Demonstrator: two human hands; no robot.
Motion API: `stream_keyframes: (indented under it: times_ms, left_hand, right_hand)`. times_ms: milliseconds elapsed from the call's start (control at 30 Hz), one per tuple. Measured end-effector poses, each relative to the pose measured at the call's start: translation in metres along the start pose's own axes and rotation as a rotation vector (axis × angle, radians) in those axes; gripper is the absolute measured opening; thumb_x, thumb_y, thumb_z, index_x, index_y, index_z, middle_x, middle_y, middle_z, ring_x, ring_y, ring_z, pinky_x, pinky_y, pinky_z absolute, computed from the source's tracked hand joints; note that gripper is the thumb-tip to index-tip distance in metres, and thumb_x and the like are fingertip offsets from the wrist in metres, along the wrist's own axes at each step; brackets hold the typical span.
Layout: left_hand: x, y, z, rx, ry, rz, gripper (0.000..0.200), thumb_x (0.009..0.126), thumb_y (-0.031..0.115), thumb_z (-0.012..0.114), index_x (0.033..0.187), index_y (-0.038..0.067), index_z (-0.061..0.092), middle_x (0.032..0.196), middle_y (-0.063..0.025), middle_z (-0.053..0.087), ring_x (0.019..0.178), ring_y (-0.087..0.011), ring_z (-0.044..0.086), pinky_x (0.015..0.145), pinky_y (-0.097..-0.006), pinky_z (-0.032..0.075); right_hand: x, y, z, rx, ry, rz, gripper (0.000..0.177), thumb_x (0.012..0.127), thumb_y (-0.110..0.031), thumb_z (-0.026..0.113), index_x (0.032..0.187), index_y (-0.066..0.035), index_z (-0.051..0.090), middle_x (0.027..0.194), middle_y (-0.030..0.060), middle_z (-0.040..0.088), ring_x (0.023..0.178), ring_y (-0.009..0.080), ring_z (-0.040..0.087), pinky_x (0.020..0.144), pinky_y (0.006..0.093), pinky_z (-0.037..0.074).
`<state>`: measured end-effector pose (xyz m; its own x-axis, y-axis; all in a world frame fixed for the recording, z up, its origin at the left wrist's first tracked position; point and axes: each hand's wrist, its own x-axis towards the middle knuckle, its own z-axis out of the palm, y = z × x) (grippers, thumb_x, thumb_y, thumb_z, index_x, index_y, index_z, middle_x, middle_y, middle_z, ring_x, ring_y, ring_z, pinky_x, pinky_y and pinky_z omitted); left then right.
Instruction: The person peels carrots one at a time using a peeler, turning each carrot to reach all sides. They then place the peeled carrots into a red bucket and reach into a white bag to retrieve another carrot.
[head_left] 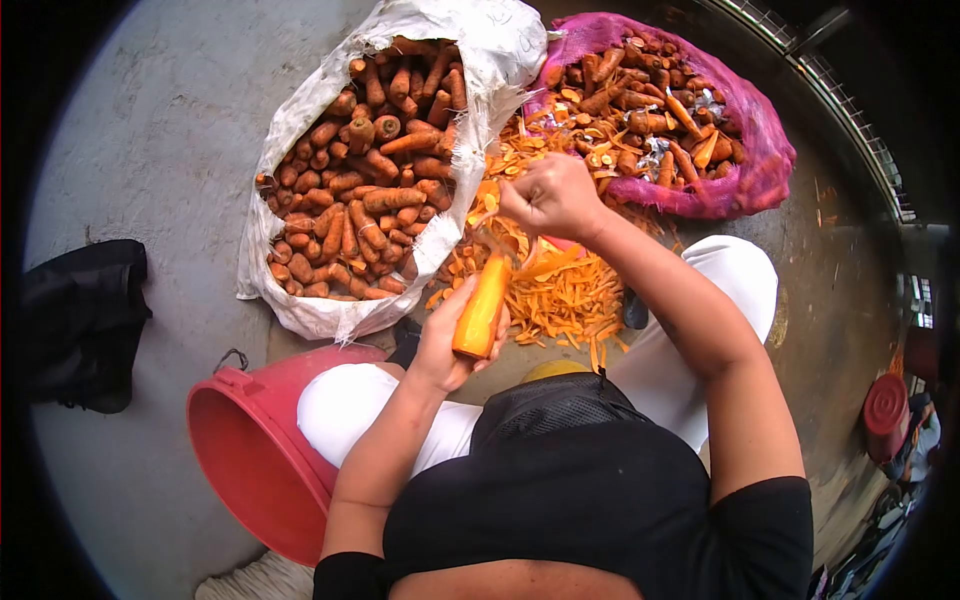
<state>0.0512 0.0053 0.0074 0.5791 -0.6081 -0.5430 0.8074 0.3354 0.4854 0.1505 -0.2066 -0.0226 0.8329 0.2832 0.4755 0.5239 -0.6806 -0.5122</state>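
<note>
My left hand (447, 340) is wrapped round a partly peeled carrot (483, 306), bright orange along its side, with its far end pointing up toward the sacks. Above and to the right, my right hand (553, 196) is closed with the fingers curled; what it grips is too small and blurred to name. Orange peelings (565, 300) lie heaped on the floor beneath and beyond both hands. A white sack (300, 110) full of unpeeled carrots (370, 190) lies open at the upper left of the hands.
A pink mesh sack (765, 150) with carrots, trimmed pieces and scraps lies at the upper right. A red bucket (262, 450) is tipped toward the left beside my knee. Dark cloth (95, 320) lies at the far left. A red container (886, 408) stands at the far right.
</note>
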Motion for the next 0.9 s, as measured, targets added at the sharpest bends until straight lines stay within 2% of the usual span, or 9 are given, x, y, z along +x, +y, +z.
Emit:
stream_keyframes:
  times_ms: [100, 133, 167, 300, 367, 433, 533, 667, 900]
  left_hand:
    - [-0.007, 0.006, 0.003, -0.001, -0.058, 0.039, 0.047, 0.102, 0.041, 0.028, 0.123, 0.003, 0.045, 0.069, -0.0089, 0.046, 0.048, -0.0144, 0.049, 0.032, -0.0210, 0.036]
    - [-0.006, 0.005, 0.000, -0.076, -0.106, 0.041, 0.048, 0.102, 0.039, 0.028, 0.129, 0.002, 0.042, 0.074, -0.0101, 0.049, 0.051, -0.0158, 0.052, 0.035, -0.0218, 0.040]
    - [-0.004, 0.005, -0.001, -0.077, -0.088, 0.045, 0.047, 0.102, 0.039, 0.029, 0.127, 0.002, 0.043, 0.078, -0.0106, 0.052, 0.055, -0.0164, 0.054, 0.038, -0.0236, 0.043]
    - [0.011, 0.005, -0.007, -0.191, 0.046, 0.031, 0.042, 0.101, 0.035, 0.032, 0.123, 0.003, 0.046, 0.091, -0.0116, 0.058, 0.074, -0.0200, 0.060, 0.053, -0.0311, 0.051]
    - [0.021, 0.001, -0.013, -0.181, 0.239, 0.017, 0.041, 0.099, 0.033, 0.033, 0.125, 0.003, 0.045, 0.091, -0.0107, 0.057, 0.075, -0.0198, 0.058, 0.055, -0.0294, 0.049]
    - [0.028, -0.004, -0.028, -0.185, 0.150, 0.036, 0.039, 0.098, 0.032, 0.034, 0.122, 0.004, 0.047, 0.097, -0.0109, 0.060, 0.078, -0.0200, 0.059, 0.061, -0.0310, 0.049]
    - [0.030, -0.007, -0.023, -0.237, 0.202, 0.103, 0.037, 0.097, 0.032, 0.037, 0.117, 0.004, 0.052, 0.104, -0.0112, 0.062, 0.084, -0.0206, 0.062, 0.066, -0.0323, 0.052]
    - [0.035, -0.010, -0.028, -0.373, 0.398, 0.007, 0.034, 0.094, 0.031, 0.044, 0.111, 0.004, 0.055, 0.102, -0.0105, 0.063, 0.088, -0.0236, 0.063, 0.078, -0.0369, 0.056]
    - [0.031, -0.013, -0.026, -0.334, 0.259, 0.013, 0.034, 0.094, 0.034, 0.045, 0.108, 0.005, 0.056, 0.099, -0.0099, 0.063, 0.087, -0.0233, 0.063, 0.072, -0.0377, 0.053]
  right_hand:
    - [0.005, 0.035, -0.001, -0.258, 0.040, 0.118, 0.048, 0.088, -0.037, 0.049, 0.048, -0.015, 0.064, 0.041, 0.0053, 0.052, 0.036, 0.0210, 0.051, 0.046, 0.0335, 0.045]
    - [0.007, 0.040, -0.003, -0.342, -0.084, 0.311, 0.049, 0.089, -0.039, 0.045, 0.052, -0.014, 0.067, 0.044, 0.0064, 0.055, 0.039, 0.0237, 0.055, 0.046, 0.0354, 0.046]
    - [0.006, 0.043, -0.002, -0.373, -0.006, 0.341, 0.048, 0.088, -0.039, 0.047, 0.053, -0.013, 0.067, 0.046, 0.0068, 0.056, 0.042, 0.0254, 0.057, 0.048, 0.0367, 0.047]
    - [0.018, 0.002, -0.017, 0.001, -0.070, 0.414, 0.045, 0.088, -0.039, 0.047, 0.058, -0.013, 0.070, 0.045, 0.0062, 0.055, 0.041, 0.0255, 0.057, 0.047, 0.0379, 0.047]
    - [0.013, -0.011, -0.012, 0.075, -0.138, 0.276, 0.040, 0.086, -0.034, 0.053, 0.058, -0.011, 0.069, 0.046, 0.0073, 0.056, 0.043, 0.0235, 0.057, 0.045, 0.0358, 0.045]
    - [0.006, -0.018, 0.000, 0.075, -0.044, 0.012, 0.036, 0.083, -0.030, 0.058, 0.054, -0.012, 0.066, 0.046, 0.0071, 0.053, 0.045, 0.0255, 0.054, 0.047, 0.0378, 0.043]
    - [-0.003, -0.034, 0.004, 0.070, -0.090, -0.103, 0.034, 0.081, -0.027, 0.061, 0.050, -0.015, 0.061, 0.046, 0.0063, 0.049, 0.049, 0.0245, 0.052, 0.052, 0.0377, 0.041]
    - [-0.008, -0.046, 0.003, 0.140, -0.117, -0.208, 0.033, 0.081, -0.023, 0.061, 0.049, -0.016, 0.057, 0.049, 0.0022, 0.054, 0.050, 0.0218, 0.053, 0.052, 0.0353, 0.040]
    - [-0.011, -0.047, 0.004, 0.153, -0.118, -0.268, 0.033, 0.080, -0.020, 0.060, 0.047, -0.016, 0.055, 0.049, 0.0005, 0.055, 0.049, 0.0204, 0.052, 0.053, 0.0343, 0.039]
